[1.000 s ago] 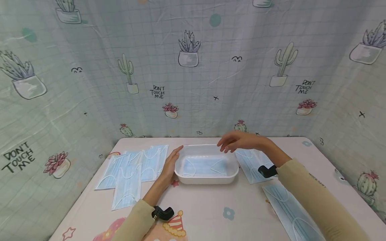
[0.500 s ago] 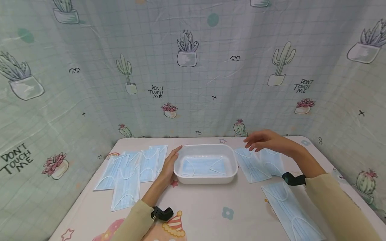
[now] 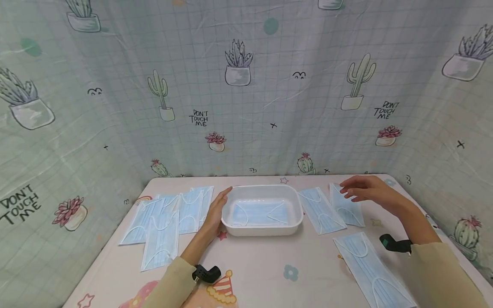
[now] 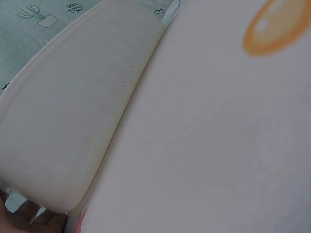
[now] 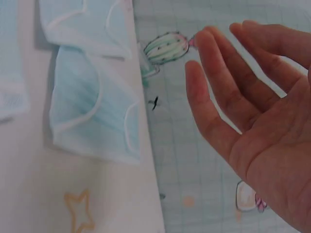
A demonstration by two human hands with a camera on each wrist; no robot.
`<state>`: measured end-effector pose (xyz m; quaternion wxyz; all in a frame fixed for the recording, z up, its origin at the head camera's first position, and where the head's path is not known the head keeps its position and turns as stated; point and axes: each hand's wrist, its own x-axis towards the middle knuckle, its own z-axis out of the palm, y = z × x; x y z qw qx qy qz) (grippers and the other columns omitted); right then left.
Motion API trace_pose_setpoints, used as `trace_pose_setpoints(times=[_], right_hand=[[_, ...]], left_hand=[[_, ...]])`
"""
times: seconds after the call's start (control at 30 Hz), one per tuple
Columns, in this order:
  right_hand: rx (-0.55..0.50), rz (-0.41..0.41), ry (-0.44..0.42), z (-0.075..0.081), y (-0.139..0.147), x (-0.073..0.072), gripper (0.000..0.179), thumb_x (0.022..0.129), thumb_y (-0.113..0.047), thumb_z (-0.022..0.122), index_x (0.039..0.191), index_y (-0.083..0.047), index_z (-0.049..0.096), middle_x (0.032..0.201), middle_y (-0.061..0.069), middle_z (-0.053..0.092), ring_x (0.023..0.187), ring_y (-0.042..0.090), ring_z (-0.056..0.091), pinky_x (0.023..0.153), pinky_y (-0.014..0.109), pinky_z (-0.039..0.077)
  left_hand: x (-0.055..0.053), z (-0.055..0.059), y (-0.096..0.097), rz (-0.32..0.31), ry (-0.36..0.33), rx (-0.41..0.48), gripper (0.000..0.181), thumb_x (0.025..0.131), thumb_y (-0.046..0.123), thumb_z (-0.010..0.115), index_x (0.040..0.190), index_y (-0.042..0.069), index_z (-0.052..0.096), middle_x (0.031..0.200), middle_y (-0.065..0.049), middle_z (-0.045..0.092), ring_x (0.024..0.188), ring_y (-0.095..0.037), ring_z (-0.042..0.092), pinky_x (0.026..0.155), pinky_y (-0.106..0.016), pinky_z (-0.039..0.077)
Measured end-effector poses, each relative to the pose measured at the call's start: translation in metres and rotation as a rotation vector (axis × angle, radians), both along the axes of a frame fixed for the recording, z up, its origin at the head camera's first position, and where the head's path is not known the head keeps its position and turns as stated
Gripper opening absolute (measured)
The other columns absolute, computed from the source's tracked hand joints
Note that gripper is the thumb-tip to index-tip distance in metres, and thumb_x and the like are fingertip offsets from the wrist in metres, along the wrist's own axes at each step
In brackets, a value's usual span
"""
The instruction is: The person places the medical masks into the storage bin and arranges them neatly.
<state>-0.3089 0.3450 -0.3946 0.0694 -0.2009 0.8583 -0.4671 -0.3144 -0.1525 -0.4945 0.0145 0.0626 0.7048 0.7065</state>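
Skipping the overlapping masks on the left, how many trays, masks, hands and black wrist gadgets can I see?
Trays: 1, the white tray
Masks: 4, one mask in the tray and three masks to its right
Hands: 2, left hand and right hand
Black wrist gadgets: 2
Total: 9

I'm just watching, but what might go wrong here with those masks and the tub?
The right hand might pick up the back-right mask awkwardly. The left hand, against the white tub, might nudge it into the mask just right of it. The left-side masks overlap, so their loops could tangle.
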Motion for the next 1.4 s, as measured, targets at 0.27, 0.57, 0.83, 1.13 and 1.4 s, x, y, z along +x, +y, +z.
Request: trace_pose_setpoints(times=[0.27,0.57,0.83,1.13,1.4], right_hand=[[0.104,-0.153,-0.028,-0.023,0.025,0.003,0.047,0.105,-0.02,0.059,0.141,0.009,0.051,0.138,0.034,0.057,0.108,0.015,0.07,0.089,0.042,0.063],[0.197,-0.322,-0.055,-0.051,0.037,0.001,0.051,0.104,-0.024,0.06,0.143,0.008,0.049,0.145,0.039,0.048,0.129,0.055,0.053,0.091,0.045,0.061],[0.203,-0.346,-0.096,-0.06,0.045,0.002,0.051,0.103,-0.019,0.06,0.143,0.01,0.047,0.143,0.043,0.046,0.126,0.055,0.055,0.086,0.04,0.063],[0.196,-0.377,-0.109,-0.064,0.038,-0.004,0.058,0.096,-0.02,0.071,0.141,0.009,0.049,0.139,0.04,0.05,0.113,0.042,0.064,0.084,0.035,0.063],[0.278,-0.391,-0.075,-0.067,0.038,-0.005,0.058,0.092,-0.019,0.075,0.137,0.01,0.053,0.134,0.039,0.054,0.107,0.042,0.065,0.086,0.044,0.062]], left_hand=[[0.0,0.0,0.0,-0.015,-0.001,0.02,0.049,0.113,0.028,0.029,0.16,0.018,0.038,0.168,-0.007,0.035,0.158,-0.032,0.026,0.129,-0.055,0.017],[-0.001,0.002,0.001,-0.018,0.006,0.024,0.049,0.113,0.028,0.028,0.16,0.017,0.038,0.168,-0.008,0.034,0.159,-0.032,0.025,0.13,-0.055,0.014],[-0.002,0.002,0.003,-0.018,-0.008,0.044,0.048,0.113,0.027,0.03,0.159,0.018,0.04,0.166,-0.012,0.036,0.156,-0.034,0.028,0.128,-0.055,0.019],[0.002,0.002,-0.002,-0.005,-0.004,0.036,0.048,0.113,0.03,0.03,0.159,0.02,0.039,0.167,-0.005,0.035,0.158,-0.031,0.026,0.129,-0.055,0.017],[0.001,0.0,0.001,-0.007,-0.007,0.018,0.047,0.113,0.03,0.03,0.159,0.023,0.041,0.168,-0.005,0.035,0.158,-0.031,0.026,0.129,-0.055,0.016]])
